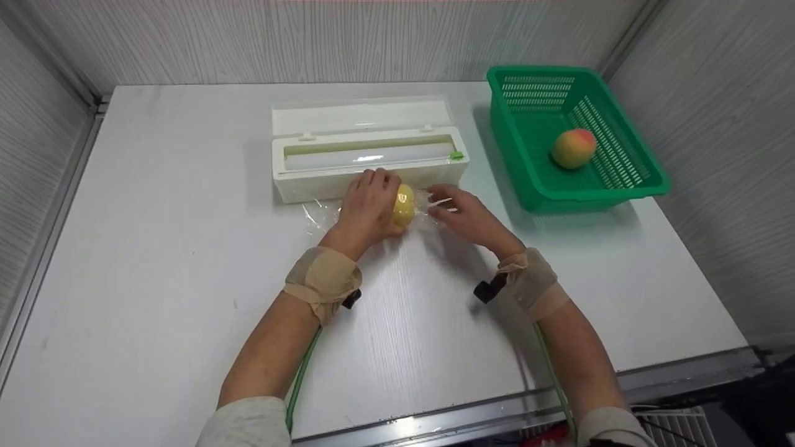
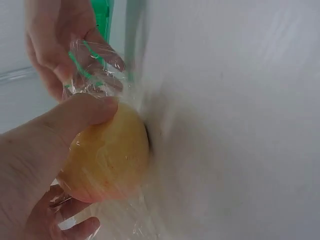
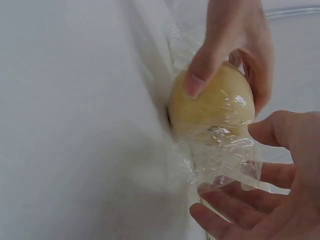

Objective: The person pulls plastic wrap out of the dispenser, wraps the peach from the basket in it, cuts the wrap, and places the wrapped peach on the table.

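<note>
A round yellow fruit (image 1: 404,206) with a pink blush, its exact kind unclear, is wrapped in clear cling film (image 3: 220,155). My left hand (image 1: 371,208) grips it from the left, thumb on the near side and fingers over the far side. Loose film spreads out on both sides of the fruit. To its right is my right hand (image 1: 466,214), with thumb and fingers apart around the film's gathered end. In the right wrist view, those fingers (image 3: 235,205) touch the film without a visible pinch. Behind the hands stands a white film dispenser (image 1: 366,180), lid up.
Inside the dispenser lies a film roll (image 1: 372,155), and a small green slider (image 1: 456,155) sits at its right end. A green basket (image 1: 534,195) on the right holds another yellow-red fruit (image 1: 574,149). The white table (image 1: 155,279) meets walls at the back and sides.
</note>
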{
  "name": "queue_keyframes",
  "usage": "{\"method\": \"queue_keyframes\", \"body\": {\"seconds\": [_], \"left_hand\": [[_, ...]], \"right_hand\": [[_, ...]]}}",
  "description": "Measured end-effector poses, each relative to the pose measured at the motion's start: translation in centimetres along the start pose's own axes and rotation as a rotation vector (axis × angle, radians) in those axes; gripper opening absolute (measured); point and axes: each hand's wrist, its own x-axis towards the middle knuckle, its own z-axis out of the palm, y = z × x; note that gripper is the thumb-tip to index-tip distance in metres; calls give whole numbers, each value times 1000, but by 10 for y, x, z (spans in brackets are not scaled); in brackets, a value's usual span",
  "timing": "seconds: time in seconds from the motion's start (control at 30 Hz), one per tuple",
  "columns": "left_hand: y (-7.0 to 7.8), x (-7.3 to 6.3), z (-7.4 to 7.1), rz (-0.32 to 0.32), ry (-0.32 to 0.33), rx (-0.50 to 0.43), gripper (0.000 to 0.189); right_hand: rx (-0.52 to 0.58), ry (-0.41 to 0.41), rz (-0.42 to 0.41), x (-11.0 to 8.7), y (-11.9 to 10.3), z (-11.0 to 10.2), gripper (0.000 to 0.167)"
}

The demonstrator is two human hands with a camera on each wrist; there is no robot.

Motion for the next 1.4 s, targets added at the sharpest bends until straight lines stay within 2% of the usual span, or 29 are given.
{"method": "queue_keyframes", "body": {"seconds": [0.1, 0.17, 0.27, 0.33, 0.43, 0.7, 0.8, 0.9, 1.03, 1.17, 1.23, 1.4], "left_hand": [[2, 2, 1, -13, -1, 36, 77], [2, 3, 0, -19, -6, 49, 77], [3, 5, -1, -26, -27, 50, 79], [5, 6, -1, -30, -45, 48, 82], [9, 7, -1, -18, -51, 42, 84], [14, 12, -9, 9, -58, 45, 87], [16, 16, -14, 10, -44, 31, 87], [20, 24, -18, 12, -14, 15, 79], [28, 39, -21, 21, 55, -5, 52], [41, 63, -22, 53, 128, -30, 26], [49, 75, -21, 62, 132, -29, 25], [67, 100, -14, 62, 96, 43, 25]], "right_hand": [[11, 229, 3, 4, -2, -10, 35], [22, 371, 13, 10, -3, -15, 38], [-14, 480, 68, 23, -4, -20, 54], [-47, 485, 124, 31, -1, -22, 64], [-58, 447, 156, 37, 10, -26, 67], [284, 328, 172, 36, 31, -32, 62], [318, 331, 179, 35, 32, -33, 61], [336, 355, 170, 36, 31, -33, 59], [358, 370, 144, 39, 31, -32, 58], [348, 373, 140, 42, 33, -28, 57], [337, 374, 141, 44, 34, -26, 56], [317, 369, 111, 46, 35, -20, 52]]}}
